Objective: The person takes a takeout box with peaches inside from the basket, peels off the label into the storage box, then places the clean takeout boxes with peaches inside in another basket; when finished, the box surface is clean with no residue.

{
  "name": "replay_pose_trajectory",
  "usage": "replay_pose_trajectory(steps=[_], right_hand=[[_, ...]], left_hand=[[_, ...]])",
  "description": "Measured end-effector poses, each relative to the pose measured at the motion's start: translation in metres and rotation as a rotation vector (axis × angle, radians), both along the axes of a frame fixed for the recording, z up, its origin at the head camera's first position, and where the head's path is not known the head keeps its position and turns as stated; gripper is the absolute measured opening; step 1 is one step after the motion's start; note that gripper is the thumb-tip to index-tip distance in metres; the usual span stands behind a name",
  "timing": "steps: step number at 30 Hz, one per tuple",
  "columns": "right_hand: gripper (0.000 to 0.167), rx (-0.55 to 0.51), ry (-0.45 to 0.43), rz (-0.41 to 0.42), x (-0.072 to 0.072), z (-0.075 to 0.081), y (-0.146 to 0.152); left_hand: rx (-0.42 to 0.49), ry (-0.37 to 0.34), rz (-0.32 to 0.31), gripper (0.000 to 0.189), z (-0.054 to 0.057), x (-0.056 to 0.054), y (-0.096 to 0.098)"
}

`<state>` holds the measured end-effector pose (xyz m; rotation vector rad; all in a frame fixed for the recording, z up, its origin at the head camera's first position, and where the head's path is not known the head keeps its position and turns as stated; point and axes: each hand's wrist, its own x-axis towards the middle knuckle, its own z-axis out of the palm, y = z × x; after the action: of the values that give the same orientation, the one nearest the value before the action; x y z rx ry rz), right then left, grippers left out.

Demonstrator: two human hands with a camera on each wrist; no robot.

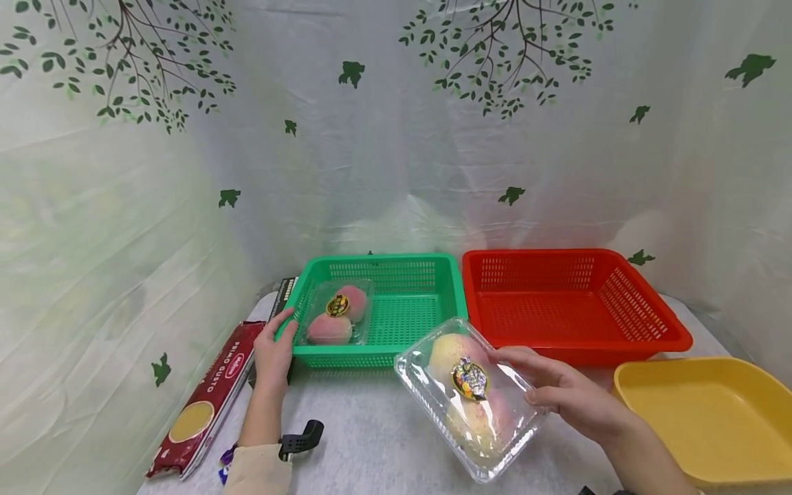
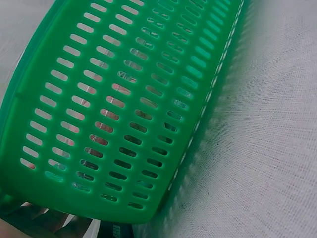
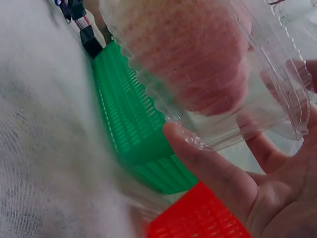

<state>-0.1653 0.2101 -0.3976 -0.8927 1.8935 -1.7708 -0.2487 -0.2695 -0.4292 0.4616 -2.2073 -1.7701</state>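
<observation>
My right hand (image 1: 572,392) grips the right side of a clear plastic clamshell pack of peaches (image 1: 460,433), raised and tilted in front of the baskets. A peach (image 3: 193,59) shows through the clear plastic in the right wrist view, with the thumb and fingers on opposite sides of the pack's end. My left hand (image 1: 273,350) holds the left edge of the green plastic basket (image 1: 383,350) near its front corner. Its fingers are partly hidden by the basket in the left wrist view. Inside the basket's left part lies another clear pack of peaches (image 1: 330,330).
A red plastic basket (image 1: 575,354) stands to the right of the green one. A yellow tray (image 1: 699,419) lies at the front right. At the left are a long dark-red packet (image 1: 207,402), a black box (image 1: 283,295) partly behind the green basket, and a small purple wrapper (image 1: 226,462).
</observation>
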Motion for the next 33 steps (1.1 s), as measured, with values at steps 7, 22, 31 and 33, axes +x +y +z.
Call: replay_pose_trajectory(steps=[7, 22, 31, 33], right_hand=[[0.059, 0.034, -0.007, 0.097, 0.0, -0.009, 0.001], [0.056, 0.08, -0.062, 0.187, -0.02, -0.047, 0.007], [0.057, 0.151, -0.019, 0.124, -0.024, -0.055, 0.014], [0.057, 0.187, -0.007, 0.114, -0.024, -0.054, 0.015]], left_hand=[[0.007, 0.012, 0.008, 0.043, 0.002, -0.002, 0.002], [-0.055, 0.045, 0.057, 0.039, 0.004, -0.001, 0.006], [-0.245, 0.077, 0.133, 0.036, 0.006, 0.01, 0.009], [-0.29, 0.109, 0.157, 0.035, 0.008, 0.012, 0.01]])
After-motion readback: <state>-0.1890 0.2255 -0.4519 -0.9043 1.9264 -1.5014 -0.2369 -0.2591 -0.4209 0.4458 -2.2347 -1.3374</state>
